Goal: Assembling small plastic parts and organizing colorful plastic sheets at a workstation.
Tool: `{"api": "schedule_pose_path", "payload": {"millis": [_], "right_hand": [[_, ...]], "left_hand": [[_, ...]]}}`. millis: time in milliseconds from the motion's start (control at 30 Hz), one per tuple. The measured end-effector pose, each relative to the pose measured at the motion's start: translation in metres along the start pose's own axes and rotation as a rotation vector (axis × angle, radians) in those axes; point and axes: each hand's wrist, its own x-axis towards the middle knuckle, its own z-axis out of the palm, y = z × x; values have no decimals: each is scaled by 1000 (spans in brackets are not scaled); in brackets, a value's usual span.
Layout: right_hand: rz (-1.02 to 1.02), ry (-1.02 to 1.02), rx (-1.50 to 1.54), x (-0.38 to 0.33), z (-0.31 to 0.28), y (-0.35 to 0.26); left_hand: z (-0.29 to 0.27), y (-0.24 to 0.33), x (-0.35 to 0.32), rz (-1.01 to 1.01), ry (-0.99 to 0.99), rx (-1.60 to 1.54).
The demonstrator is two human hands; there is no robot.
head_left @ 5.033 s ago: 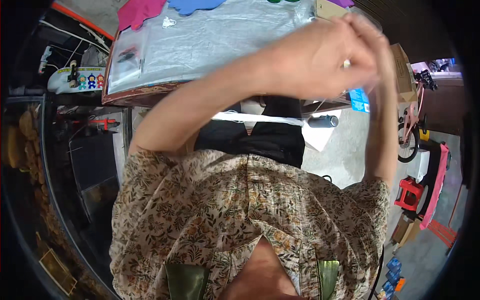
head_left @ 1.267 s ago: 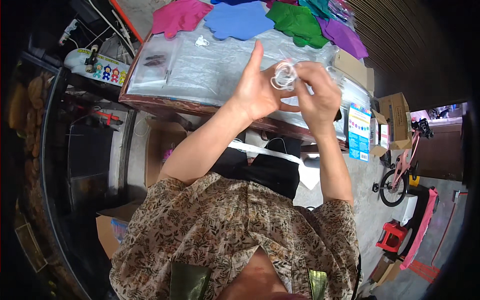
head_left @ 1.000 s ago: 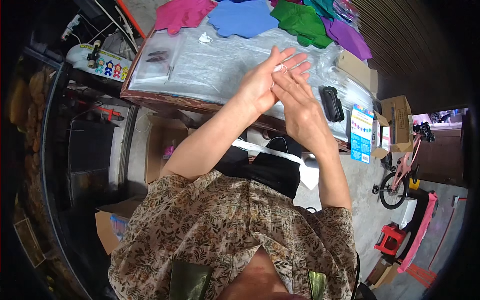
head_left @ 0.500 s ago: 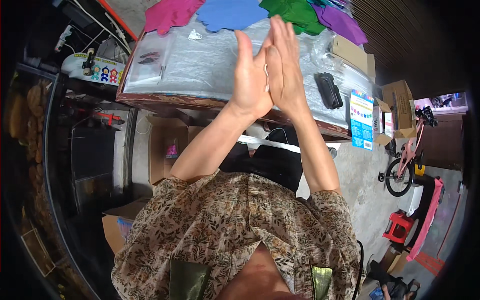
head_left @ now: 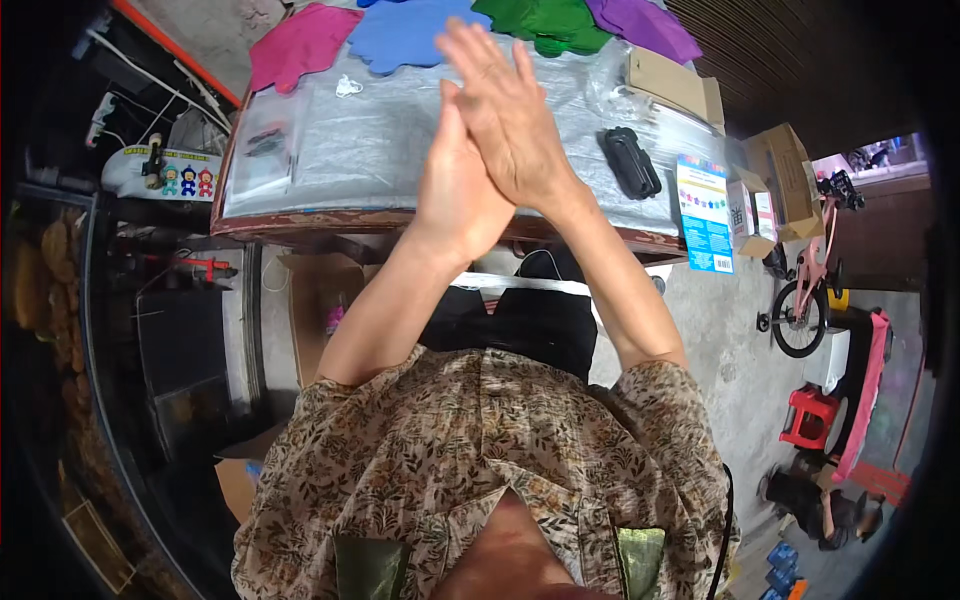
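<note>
Above the near part of the table, my left hand (head_left: 455, 195) and my right hand (head_left: 515, 135) are pressed palm to palm. The right hand lies slantwise across the left, covering much of its palm and fingers. Fingers on the right hand are stretched out and a little apart; the left thumb points up beside them. Whatever lies between the palms is hidden now. A small white clump (head_left: 348, 86) rests on the silvery table cover, left of my hands. Beyond them lie flat pink (head_left: 295, 45), blue (head_left: 405, 38), green (head_left: 545, 25) and purple (head_left: 650, 28) pieces.
The covered table (head_left: 350, 150) has a dark wooden edge. On its right are a black case (head_left: 630, 163), a blue printed card (head_left: 706, 212) and a cardboard piece (head_left: 675, 85). A clear bag (head_left: 262, 150) lies left. A bicycle (head_left: 803, 290), red stool (head_left: 810, 418) and another person (head_left: 815, 505) are further right.
My right hand has slid and turned leftward across the left palm. The white strand seen between the palms before is now covered. The whole view has shifted slightly.
</note>
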Motion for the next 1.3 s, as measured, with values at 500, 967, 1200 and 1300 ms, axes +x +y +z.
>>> {"api": "schedule_pose_path", "payload": {"millis": [500, 967, 1200, 1300], "right_hand": [[-11, -99, -228, -1, -13, 3], [199, 114, 262, -45, 5, 4], [519, 71, 290, -86, 0, 66], [600, 91, 247, -98, -9, 62]], "left_hand": [[-10, 7, -8, -144, -24, -381], [-169, 26, 45, 248, 469, 1104], [-220, 65, 50, -85, 342, 1273], [-236, 91, 29, 188, 167, 1385]]}}
